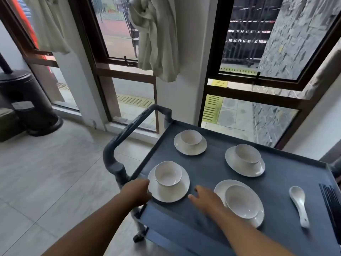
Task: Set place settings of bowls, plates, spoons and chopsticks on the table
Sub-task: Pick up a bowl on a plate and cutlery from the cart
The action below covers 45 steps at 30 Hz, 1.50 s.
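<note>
Several white plates, each with a white bowl on it, sit on a dark blue cart top [208, 169]. My left hand [136, 191] grips the left rim of the near-left plate [168, 193], which carries a bowl [168, 173]. My right hand [206, 199] hovers open with fingers spread between that plate and the near-right plate [220, 188], whose bowl [242, 201] sits just right of my wrist. A white ceramic spoon [299, 204] lies further right. Dark chopsticks [331, 198] lie at the cart's right edge.
Two more plate-and-bowl sets stand at the back left [190, 142] and back right [245, 160] of the cart. The cart's grey handle [129, 130] rises on the left. Windows and a tied curtain [156, 37] are ahead; a black heater base [27, 100] stands on the tiled floor, left.
</note>
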Motion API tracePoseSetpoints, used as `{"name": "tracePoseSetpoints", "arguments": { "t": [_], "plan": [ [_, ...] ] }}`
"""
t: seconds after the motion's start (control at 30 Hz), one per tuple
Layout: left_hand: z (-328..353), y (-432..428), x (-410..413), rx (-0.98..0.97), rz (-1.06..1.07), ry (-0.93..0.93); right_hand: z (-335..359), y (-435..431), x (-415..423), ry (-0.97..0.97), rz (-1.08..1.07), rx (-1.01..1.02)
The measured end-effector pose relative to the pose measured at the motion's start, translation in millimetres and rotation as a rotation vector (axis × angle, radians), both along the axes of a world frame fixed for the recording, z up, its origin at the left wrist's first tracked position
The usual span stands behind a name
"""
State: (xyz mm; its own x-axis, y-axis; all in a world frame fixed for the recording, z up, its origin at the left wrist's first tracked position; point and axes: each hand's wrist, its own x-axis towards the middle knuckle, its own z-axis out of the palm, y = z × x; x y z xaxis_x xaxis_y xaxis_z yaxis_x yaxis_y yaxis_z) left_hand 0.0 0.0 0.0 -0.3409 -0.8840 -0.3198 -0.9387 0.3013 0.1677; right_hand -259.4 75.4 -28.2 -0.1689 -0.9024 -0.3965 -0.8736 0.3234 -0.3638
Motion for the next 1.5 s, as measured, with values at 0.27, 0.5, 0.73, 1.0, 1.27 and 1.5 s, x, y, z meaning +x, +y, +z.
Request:
{"name": "tracePoseSetpoints", "arguments": {
  "t": [0.27,0.5,0.73,1.0,1.27,1.5],
  "plan": [
    [-21.5,-50.9,-4.1,0.05,0.039,0.054,-1.3,-33.1,6.4,-0.097,-0.16,0.005],
    [-32.5,-85.4,-4.9,0.094,-0.008,0.168,-12.8,-44.4,7.3,-0.104,-0.32,0.002],
    [-49.4,-97.8,-2.1,0.219,0.1,0.378,-22.5,-49.5,16.0,-0.231,-0.457,0.005],
    [-61.0,-110.8,-4.4,0.381,0.229,0.479,-33.4,-50.7,34.9,-0.122,-0.571,-0.034],
    [-58.6,-110.0,-5.5,0.564,0.333,0.745,-36.7,-40.4,36.4,-0.178,-0.645,-0.153],
    [-26.7,-108.7,-19.5,0.931,0.225,1.035,-0.7,-13.1,15.8,-0.353,-0.738,-0.358]
  ]
}}
